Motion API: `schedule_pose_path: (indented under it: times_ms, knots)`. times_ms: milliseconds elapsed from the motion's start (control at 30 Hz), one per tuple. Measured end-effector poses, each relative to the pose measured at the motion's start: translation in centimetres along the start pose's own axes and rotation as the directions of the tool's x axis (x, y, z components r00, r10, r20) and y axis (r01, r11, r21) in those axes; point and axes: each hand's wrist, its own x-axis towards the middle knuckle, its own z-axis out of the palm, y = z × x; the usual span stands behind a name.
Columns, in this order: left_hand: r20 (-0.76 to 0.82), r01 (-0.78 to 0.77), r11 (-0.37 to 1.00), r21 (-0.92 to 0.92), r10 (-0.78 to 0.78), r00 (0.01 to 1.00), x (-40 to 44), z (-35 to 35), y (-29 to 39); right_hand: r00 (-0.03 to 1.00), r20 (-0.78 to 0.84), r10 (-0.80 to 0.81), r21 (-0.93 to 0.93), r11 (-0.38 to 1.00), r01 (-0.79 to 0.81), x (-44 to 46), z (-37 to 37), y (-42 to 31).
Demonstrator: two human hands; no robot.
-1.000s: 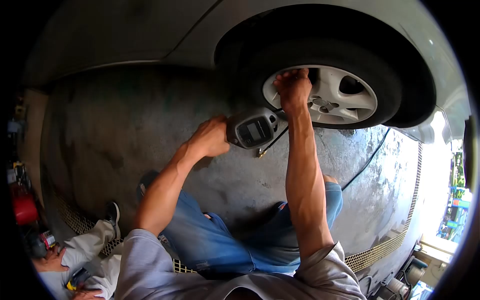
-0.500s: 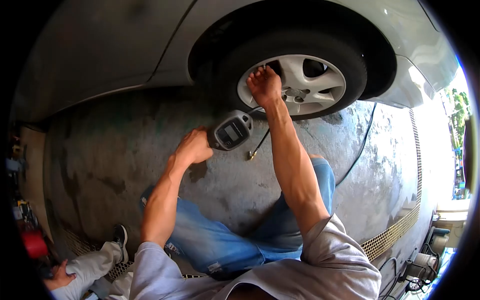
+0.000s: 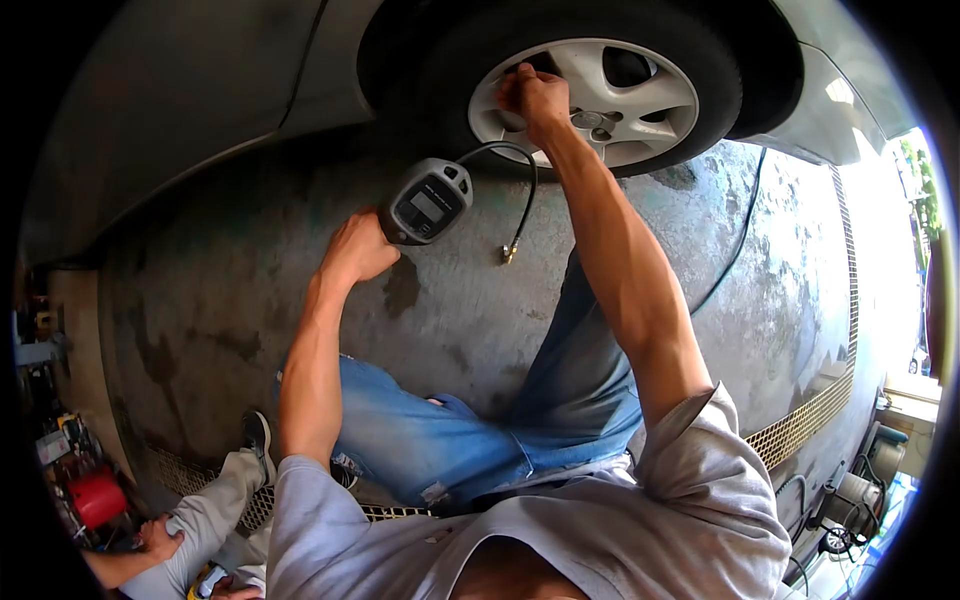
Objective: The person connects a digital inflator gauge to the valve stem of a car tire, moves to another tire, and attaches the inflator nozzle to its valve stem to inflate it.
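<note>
- While the left hand (image 3: 362,248), fingers curled, holds the grey plastic gauge (image 3: 428,203), a readable angle is best;
- right hand (image 3: 540,98) at silver spoked wheel (image 3: 592,119); pinching what, one cannot tell.

My left fingers (image 3: 378,258) hide the handle of the gauge (image 3: 427,196); whatever its screen (image 3: 428,207) shows, just ahead of them, is too small to read. What my right fingers (image 3: 512,95) touch at the wheel (image 3: 590,120) I can't make out; above them the top edge crops the car (image 3: 845,100).
</note>
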Motion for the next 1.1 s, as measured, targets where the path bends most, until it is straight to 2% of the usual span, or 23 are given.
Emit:
schedule_pose_path:
  times_ms: [100, 200, 300, 333, 433, 500, 567, 600, 667, 733, 767, 833, 900, 933, 1000, 1067, 1100]
  knots:
    - [0.043, 0.028, 0.998, 0.049, -0.031, 0.999, -0.4, -0.5, 0.2, 0.996, 0.053, 0.066, 0.055, 0.996, -0.069, -0.2, -0.3, -0.8]
    - [-0.001, -0.004, 1.000, -0.018, 0.004, 1.000, -0.3, 0.0, -0.9, 0.959, 0.176, 0.223, 0.260, 0.929, -0.264, -0.3, -1.0, -1.0]
    - [-0.033, 0.003, 1.000, 0.008, -0.002, 0.999, -0.5, -0.1, -1.2, 0.781, 0.583, 0.223, 0.398, 0.760, -0.514, 1.7, -3.2, -0.2]
    - [-0.032, -0.001, 1.000, 0.011, 0.001, 0.999, -0.5, 0.1, -1.5, 0.763, 0.614, 0.202, 0.436, 0.720, -0.541, 1.8, -3.3, -0.2]
    - [-0.027, -0.003, 1.000, 0.010, 0.003, 1.000, -0.7, -0.2, -1.2, 0.764, 0.620, 0.180, 0.455, 0.711, -0.537, 1.6, -3.1, -0.2]
    - [-0.017, 0.024, 1.000, 0.009, -0.024, 1.000, -0.8, -0.8, -0.6, 0.856, 0.476, 0.203, 0.424, 0.800, -0.425, 1.5, -2.6, -0.3]
    - [-0.067, -0.023, 0.999, -0.041, 0.020, 0.998, -0.1, 0.4, -1.5, 0.928, 0.315, 0.198, 0.370, 0.875, -0.312, 0.8, -1.5, -0.4]
    - [-0.096, -0.051, 0.997, -0.065, 0.045, 0.994, 0.1, 0.4, -1.2, 0.955, 0.242, 0.172, 0.294, 0.925, -0.241, 0.7, -1.1, -0.2]
    - [-0.022, -0.023, 1.000, 0.000, 0.023, 0.999, 0.3, 0.1, -0.7, 0.990, 0.140, 0.007, -0.044, 0.999, -0.001, 0.1, -0.8, -0.1]
    - [0.031, 0.000, 0.999, 0.038, -0.001, 1.000, 0.2, -0.6, 0.2, 0.982, 0.031, -0.189, -0.340, 0.922, 0.188, -1.5, 0.6, -0.8]
    - [0.049, 0.010, 0.999, 0.044, -0.012, 0.999, 0.2, -0.8, 0.8, 0.943, 0.046, -0.328, -0.505, 0.807, 0.305, -1.1, 0.5, -0.3]
    - [0.074, 0.012, 0.998, 0.058, -0.016, 0.997, 0.3, -0.8, 0.8, 0.809, 0.153, -0.568, -0.766, 0.449, 0.460, -0.6, 0.4, 0.5]
    - [0.077, -0.001, 0.997, 0.072, -0.004, 0.997, 0.8, -0.4, 0.3, 0.937, 0.045, -0.346, -0.531, 0.786, 0.316, -1.4, 0.6, 0.0]
    - [0.058, 0.013, 0.998, 0.065, -0.017, 0.998, 0.6, -0.7, 0.6, 0.976, 0.033, -0.215, -0.379, 0.901, 0.211, -2.1, 0.9, -0.5]
    - [0.017, 0.041, 0.998, 0.053, -0.041, 0.999, 0.0, -1.2, 1.5, 0.998, 0.009, -0.068, -0.076, 0.995, 0.069, -2.9, 1.3, -0.6]
    - [-0.037, -0.037, 0.999, 0.021, 0.037, 0.999, 0.4, -0.2, 0.6, 0.996, 0.036, 0.088, 0.200, 0.975, -0.093, -3.1, 1.8, -1.1]
    - [-0.063, -0.077, 0.997, 0.010, 0.078, 0.995, 0.6, 0.0, 0.4, 0.989, 0.050, 0.137, 0.281, 0.949, -0.145, -2.8, 2.0, -1.1]
